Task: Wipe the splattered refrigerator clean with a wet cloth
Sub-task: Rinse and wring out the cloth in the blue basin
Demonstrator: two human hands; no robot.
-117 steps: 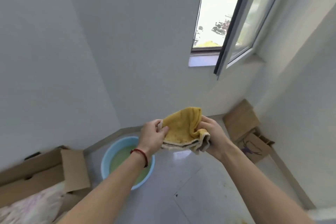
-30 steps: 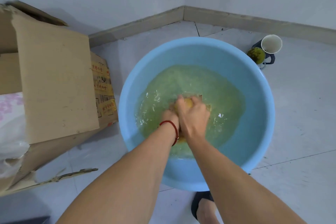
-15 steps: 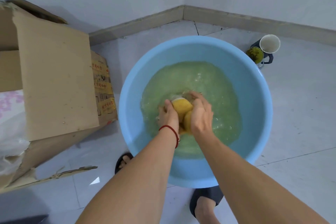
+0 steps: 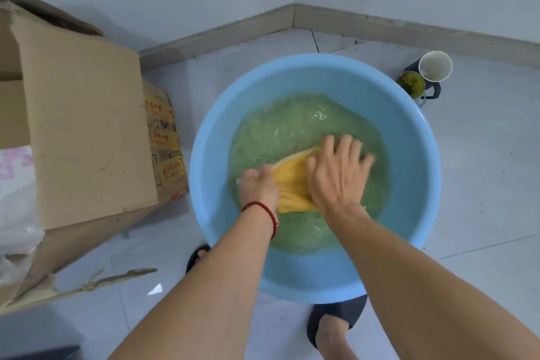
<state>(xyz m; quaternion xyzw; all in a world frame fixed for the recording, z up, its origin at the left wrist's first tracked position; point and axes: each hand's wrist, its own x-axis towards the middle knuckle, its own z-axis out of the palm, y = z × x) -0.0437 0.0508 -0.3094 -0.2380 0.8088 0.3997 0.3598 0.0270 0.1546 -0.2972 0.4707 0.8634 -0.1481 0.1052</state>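
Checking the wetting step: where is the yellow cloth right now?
In the head view, the yellow cloth lies in the blue basin, in the greenish water, between the left hand and right hand.

Pale tiled floor, blue basin, cardboard box, cup

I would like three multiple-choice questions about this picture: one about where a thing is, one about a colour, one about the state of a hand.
1. Where is the white cup?
A. inside the basin
B. on the floor, right of and beyond the basin
C. on the cardboard box

2. What colour is the basin?
A. light blue
B. red
C. black

3. What is the right hand doing?
A. hanging idle outside the basin
B. gripping the basin's rim
C. pressing the yellow cloth with spread fingers

Answers:
1. B, it stands on the tiles near the wall corner.
2. A, its wall and rim are light blue.
3. C, the fingers lie straight over the cloth in the greenish water.
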